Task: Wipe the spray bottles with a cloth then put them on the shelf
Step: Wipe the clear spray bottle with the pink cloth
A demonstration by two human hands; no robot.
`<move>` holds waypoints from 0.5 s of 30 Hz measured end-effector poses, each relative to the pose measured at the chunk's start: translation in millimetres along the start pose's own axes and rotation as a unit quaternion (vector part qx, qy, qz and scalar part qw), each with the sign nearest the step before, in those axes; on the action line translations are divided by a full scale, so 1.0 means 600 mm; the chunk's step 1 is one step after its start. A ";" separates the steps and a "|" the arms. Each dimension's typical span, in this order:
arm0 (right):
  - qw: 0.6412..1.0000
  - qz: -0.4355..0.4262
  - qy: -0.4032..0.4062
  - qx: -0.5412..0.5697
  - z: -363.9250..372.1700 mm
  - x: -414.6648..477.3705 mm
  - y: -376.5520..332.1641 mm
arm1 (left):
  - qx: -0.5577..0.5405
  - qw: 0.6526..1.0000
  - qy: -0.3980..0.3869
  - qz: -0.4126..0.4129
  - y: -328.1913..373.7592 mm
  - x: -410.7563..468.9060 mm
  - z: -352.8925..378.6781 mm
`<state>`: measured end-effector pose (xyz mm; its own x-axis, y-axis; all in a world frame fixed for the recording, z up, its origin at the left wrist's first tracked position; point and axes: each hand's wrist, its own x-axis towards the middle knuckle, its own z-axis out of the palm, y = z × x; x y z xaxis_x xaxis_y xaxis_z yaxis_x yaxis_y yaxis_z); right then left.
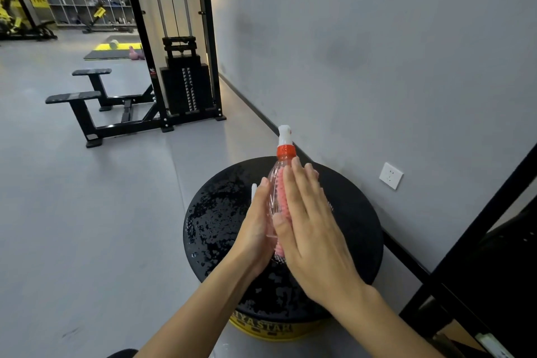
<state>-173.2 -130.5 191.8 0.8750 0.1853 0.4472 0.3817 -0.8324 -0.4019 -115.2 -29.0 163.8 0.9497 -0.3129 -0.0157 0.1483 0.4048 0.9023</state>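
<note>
Head cam: spray bottle upright betw. both hands, above the black drum. Right hand flat, pressing pink cloth onto it; left hand prob. flat too. Light, thin, slick plastic, so I'd hold mid-body, not the nozzle.

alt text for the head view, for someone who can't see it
A left hand and right hand press a clear spray bottle between them, the right flat on a pink cloth against it, above a round black stool. Behind: a grey wall, a socket, a cable machine.
</note>
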 end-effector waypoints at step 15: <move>1.000 -0.001 0.022 -0.002 -0.006 -0.013 0.004 | 0.009 0.999 0.022 0.032 0.007 -0.007 0.025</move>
<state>-180.3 -135.9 189.9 0.8600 0.1637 0.4832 0.3825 -0.8337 -0.3983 -122.8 -39.1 173.9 0.9685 -0.2477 0.0242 0.0813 0.4066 0.9100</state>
